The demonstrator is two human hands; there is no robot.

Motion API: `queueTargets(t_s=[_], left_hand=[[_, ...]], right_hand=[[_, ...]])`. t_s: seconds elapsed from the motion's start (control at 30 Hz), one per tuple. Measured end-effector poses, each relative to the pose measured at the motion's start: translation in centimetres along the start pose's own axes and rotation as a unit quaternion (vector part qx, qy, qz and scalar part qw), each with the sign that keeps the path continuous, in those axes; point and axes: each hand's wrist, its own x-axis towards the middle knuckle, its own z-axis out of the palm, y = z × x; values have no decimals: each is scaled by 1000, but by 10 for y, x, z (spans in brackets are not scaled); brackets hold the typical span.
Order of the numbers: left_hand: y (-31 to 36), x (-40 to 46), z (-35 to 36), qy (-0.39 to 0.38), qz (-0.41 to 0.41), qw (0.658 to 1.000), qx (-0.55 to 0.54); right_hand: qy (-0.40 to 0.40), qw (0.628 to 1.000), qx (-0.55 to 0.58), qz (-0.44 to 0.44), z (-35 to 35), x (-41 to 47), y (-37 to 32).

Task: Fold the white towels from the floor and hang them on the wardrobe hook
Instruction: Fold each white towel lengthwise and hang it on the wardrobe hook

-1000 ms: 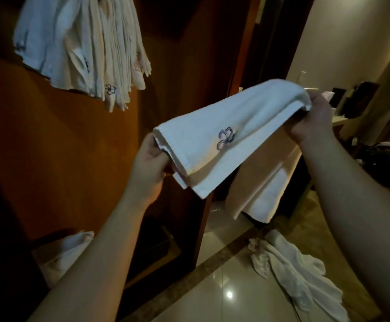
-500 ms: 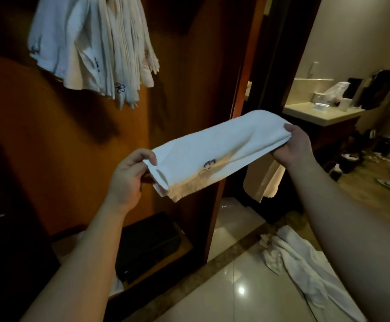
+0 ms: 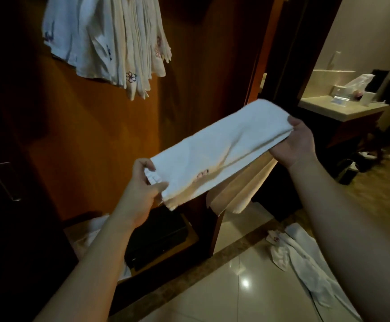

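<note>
I hold a folded white towel point(image 3: 219, 149) stretched between both hands in front of the wooden wardrobe point(image 3: 96, 140). My left hand point(image 3: 143, 184) pinches its near left end, and my right hand point(image 3: 298, 142) grips the far right end. A small embroidered flower shows near the towel's lower edge, and a loose layer hangs below it. Several folded white towels point(image 3: 105, 43) hang bunched at the top left of the wardrobe; the hook itself is hidden. More white towels point(image 3: 305, 263) lie crumpled on the tiled floor at the lower right.
A black case point(image 3: 159, 238) and a white cloth point(image 3: 91, 235) sit on the wardrobe's bottom shelf. A dark doorway stands right of the wardrobe. A counter point(image 3: 338, 108) with a tissue box is at the far right, with shoes and clutter on the floor beyond.
Both hands have lowered the towel from chest height and pulled it flatter and narrower. The view has shifted, showing more of the hanging towels and the counter.
</note>
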Motion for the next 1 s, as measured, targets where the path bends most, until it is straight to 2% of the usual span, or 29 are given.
queueTargets(t_s=[0.1,0.33,0.47,0.6,0.67,0.73,0.8,0.87,1.0], left_hand=[[-18,1,1,27,-55,995,-77],[-63,3,13,68,-118,962,-234],[-88,10,22,91,-156,963,-198],[-98,20,41,95,-209,963,-139],[-94,25,49,126,-225,961,-99],[-81,28,57,180,-192,964,-35],[-56,29,68,215,-118,969,0],[-22,28,87,182,-43,982,-13],[42,39,128,51,52,997,-25]], right_hand=[[43,999,-5,13,-5,1,15],[49,998,-26,9,5,8,29],[29,999,-34,-3,21,13,34],[-53,996,-67,-17,43,18,31],[-87,992,-86,-23,53,21,27],[-119,986,-117,-30,64,25,24],[-157,976,-148,-30,74,29,21],[-190,965,-181,-27,86,35,19],[-213,922,-315,-70,117,41,16]])
